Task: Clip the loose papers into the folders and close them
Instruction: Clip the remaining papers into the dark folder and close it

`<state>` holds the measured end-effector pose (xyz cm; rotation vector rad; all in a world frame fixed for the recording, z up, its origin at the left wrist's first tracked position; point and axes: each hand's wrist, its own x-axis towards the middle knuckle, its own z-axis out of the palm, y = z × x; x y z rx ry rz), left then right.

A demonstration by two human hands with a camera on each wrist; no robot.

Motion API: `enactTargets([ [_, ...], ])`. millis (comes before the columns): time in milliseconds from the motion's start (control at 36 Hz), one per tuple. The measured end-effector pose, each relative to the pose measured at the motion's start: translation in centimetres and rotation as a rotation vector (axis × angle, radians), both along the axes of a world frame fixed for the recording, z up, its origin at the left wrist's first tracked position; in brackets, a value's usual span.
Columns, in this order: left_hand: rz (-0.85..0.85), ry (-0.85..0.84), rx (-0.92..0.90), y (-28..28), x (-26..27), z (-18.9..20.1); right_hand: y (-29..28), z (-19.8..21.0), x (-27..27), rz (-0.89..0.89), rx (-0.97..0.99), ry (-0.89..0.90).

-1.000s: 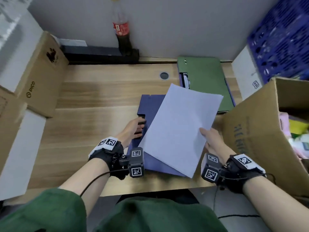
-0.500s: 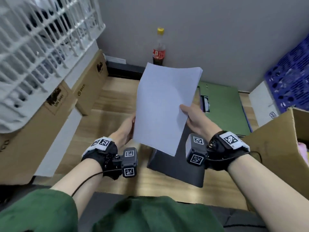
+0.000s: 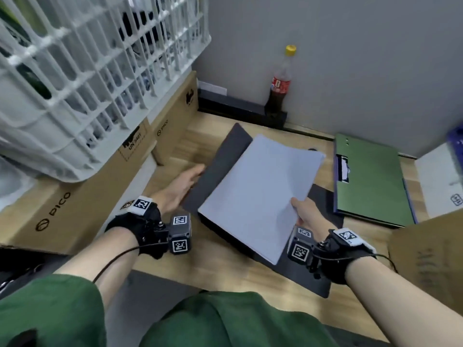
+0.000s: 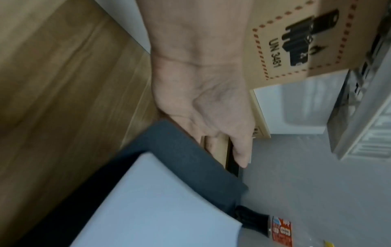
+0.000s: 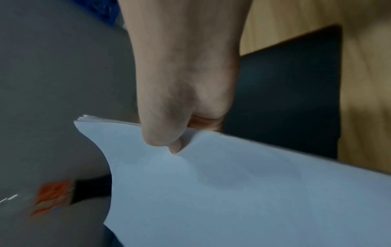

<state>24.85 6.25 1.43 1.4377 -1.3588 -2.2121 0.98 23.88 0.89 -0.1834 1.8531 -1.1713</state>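
A stack of white papers point(image 3: 260, 196) hangs tilted over an open dark folder point(image 3: 323, 204). My right hand point(image 3: 304, 214) pinches the stack's near right edge, thumb on top point(image 5: 169, 143). The folder's cover point(image 3: 218, 161) stands lifted to the left. My left hand point(image 3: 184, 186) is at its left edge: the fingers go behind the cover point(image 4: 190, 158), and the thumb point(image 4: 241, 150) lies straight beside it. A green folder point(image 3: 373, 181) lies shut on the table at the right, a clip at its left edge. The papers hide the dark folder's inside.
Cardboard boxes point(image 3: 75, 209) under a white plastic crate point(image 3: 87, 71) line the left side. A cola bottle point(image 3: 280, 83) stands on a black strip by the back wall. Another cardboard box point(image 3: 431, 259) and a white box point(image 3: 443, 186) crowd the right.
The papers came down from upright to a tilt over the dark folder. My left hand swung the folder's cover up and to the left. The head view turned left.
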Motion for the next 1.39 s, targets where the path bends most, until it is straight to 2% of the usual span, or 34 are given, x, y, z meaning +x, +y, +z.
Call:
enactTargets([
  [56, -0.041, -0.035, -0.023, -0.2, -0.6, 0.0, 2.2, -0.9, -0.9, 0.005, 0.103, 0.069],
  [194, -0.033, -0.312, -0.236, -1.4, -0.9, -2.4, 6.3, -3.6, -3.1, 0.049, 0.328, 0.162],
  [333, 0.104, -0.482, -0.276, -0.7, 0.7, -5.2, 7.5, -4.3, -3.8, 0.097, 0.38, 0.156],
  [417, 0.155, -0.661, -0.405, 0.2, 1.8, -7.0, 7.8, -4.1, -4.0, 0.112, 0.358, 0.153],
  [472, 0.132, -0.752, -0.476, 1.2, 1.1, -7.2, 8.0, -3.9, -4.2, 0.148, 0.343, 0.151],
  [639, -0.193, -0.597, -0.465, 3.4, -4.7, -6.8, 8.7, -4.2, -6.1, 0.174, 0.303, 0.075],
  [722, -0.291, -0.513, -0.481, 4.6, -7.7, -7.4, 9.5, -4.3, -7.1, 0.179, 0.3, 0.05],
  [833, -0.419, -0.538, -0.432, 5.9, -10.7, -8.7, 11.1, -4.6, -8.9, 0.146, 0.301, -0.005],
  [944, -0.323, -0.582, -0.37, 5.6, -10.2, -10.0, 12.2, -5.3, -10.4, 0.13, 0.301, -0.02],
  [1055, -0.259, -0.617, -0.334, 4.6, -9.3, -9.6, 11.6, -6.3, -10.7, 0.164, 0.271, -0.071],
  [1194, -0.165, -0.709, -0.396, 4.1, -10.0, -8.9, 10.0, -7.8, -10.2, 0.197, 0.226, -0.071],
  [1250, -0.207, -0.722, -0.419, 4.7, -11.4, -8.4, 9.4, -8.4, -10.1, 0.205, 0.217, -0.081],
  [1389, -0.468, -0.799, -0.436, 6.6, -15.1, -8.6, 9.2, -9.1, -10.4, 0.208, 0.221, -0.06],
])
